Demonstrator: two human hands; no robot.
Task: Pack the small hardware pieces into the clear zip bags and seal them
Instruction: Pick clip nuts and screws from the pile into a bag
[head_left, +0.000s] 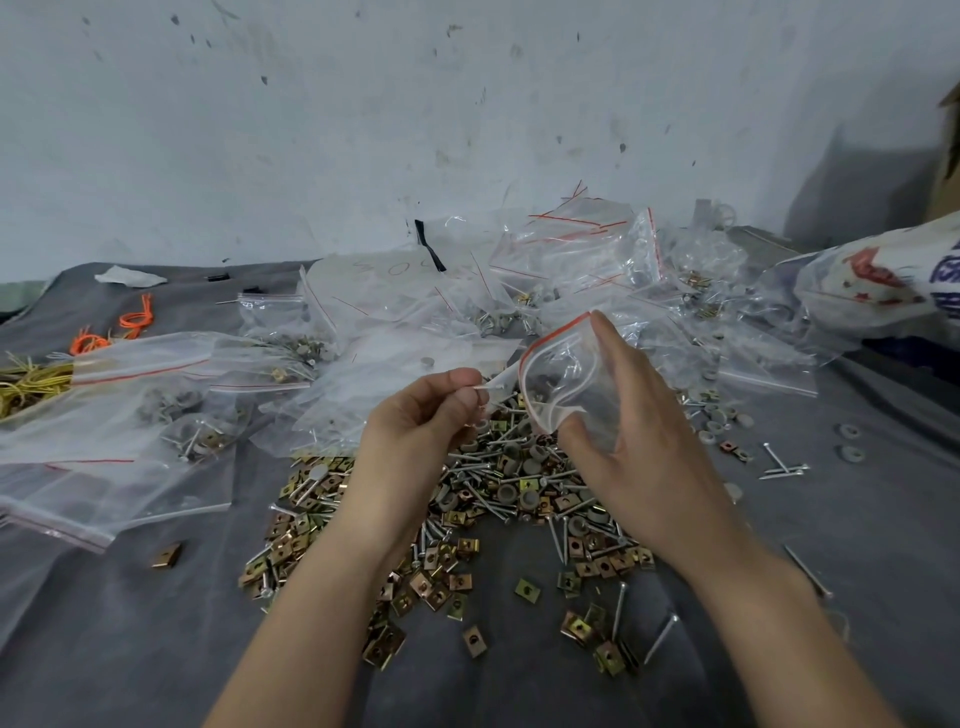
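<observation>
R hand (639, 436) holds a clear zip bag (563, 379) at mid-frame, thumb under the mouth and fingers spread behind. The red-striped mouth gapes open. L hand (426, 415), just left of it, has thumb + forefinger pinched on a thin pale tab that looks like the bag's near lip corner (could be a small piece instead, too blurry to tell). The bag hangs above the hardware pile (493, 499) of screws, gold clips + grey washers, lower centre on the grey cloth (156, 623). Contents can't be read through the film.

Filling prob. comes next. Risks:
- W/ 2 hands on the bag, 1 must let go to scoop, so the mouth may flop shut.
- Pieces dropped from height could miss + scatter.
- Screw tips may poke the thin film.
- A piece caught in the zip track would stop a full seal.

Filled bags (571, 260) heap upper centre.
</observation>
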